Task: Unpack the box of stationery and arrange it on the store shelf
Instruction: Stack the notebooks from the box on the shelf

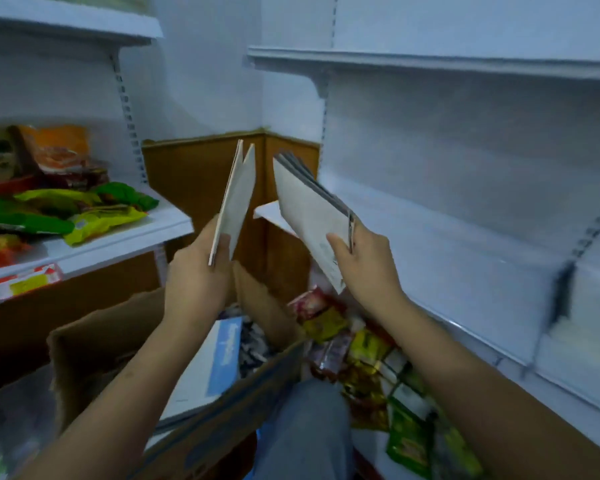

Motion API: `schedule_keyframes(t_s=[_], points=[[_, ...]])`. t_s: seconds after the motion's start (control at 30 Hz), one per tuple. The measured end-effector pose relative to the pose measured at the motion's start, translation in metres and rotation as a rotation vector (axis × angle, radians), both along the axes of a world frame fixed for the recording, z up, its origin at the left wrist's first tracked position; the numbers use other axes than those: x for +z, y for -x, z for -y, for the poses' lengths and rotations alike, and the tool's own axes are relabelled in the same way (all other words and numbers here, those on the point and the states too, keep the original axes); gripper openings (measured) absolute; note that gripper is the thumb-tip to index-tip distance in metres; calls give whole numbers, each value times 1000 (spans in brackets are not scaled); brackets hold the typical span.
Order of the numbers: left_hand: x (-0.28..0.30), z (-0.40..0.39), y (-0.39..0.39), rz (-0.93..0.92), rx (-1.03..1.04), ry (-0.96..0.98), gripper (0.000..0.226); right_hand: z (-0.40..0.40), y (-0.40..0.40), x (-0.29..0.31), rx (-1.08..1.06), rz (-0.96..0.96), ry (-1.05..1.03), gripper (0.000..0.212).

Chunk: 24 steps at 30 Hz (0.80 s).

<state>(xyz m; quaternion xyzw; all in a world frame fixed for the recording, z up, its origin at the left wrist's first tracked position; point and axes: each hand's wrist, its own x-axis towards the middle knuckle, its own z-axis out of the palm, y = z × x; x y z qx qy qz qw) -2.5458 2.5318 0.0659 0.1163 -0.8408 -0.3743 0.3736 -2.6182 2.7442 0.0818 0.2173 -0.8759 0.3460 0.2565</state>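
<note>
My left hand (196, 271) grips the lower end of a few thin white notebooks (238, 192), held upright and fanned apart at the top. My right hand (364, 265) holds a second stack of white notebooks (309, 209), tilted back to the left, thumb across its cover. Both stacks hang in the air above an open cardboard box (94, 341). Inside the box lie a white and blue pack (212, 362) and small dark items. The white store shelf (447, 265) runs along the right, bare beside my right hand.
On the left, a white shelf (125, 237) carries green, yellow and orange snack packets (66, 209). More snack packets (371, 358) lie heaped low on the right below the shelf. A brown wood panel (201, 174) fills the corner. My knee (309, 427) is beside the box.
</note>
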Motion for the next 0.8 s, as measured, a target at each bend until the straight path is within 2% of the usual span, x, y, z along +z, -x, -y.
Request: schedule_keyframes(t_s=[0.17,0.3,0.4,0.47,0.53,0.6,0.7,0.73,0.8], points=[[-2,-103,58,21,-381,228,47,-126,-4,19,-212,-268,-116,50],[-14,-177,115,121,-475,449,64,-203,7,-6,-440,-263,-304,73],[-29,-208,163,359,-461,623,66,-225,29,-35,-533,-41,-552,69],[-45,-210,198,599,-480,779,62,-227,44,-58,-378,249,-758,62],[-55,-203,227,872,-553,872,58,-219,56,-77,-234,466,-855,78],[-54,-194,251,965,-663,792,57,-216,69,-91,-191,479,-823,91],[-53,-185,278,792,-705,436,47,-223,89,-96,-205,318,-754,86],[-58,-184,285,714,-668,394,50,-225,95,-98,-232,273,-703,84],[-78,-186,295,604,-524,482,67,-226,103,-101,-357,247,-565,87]])
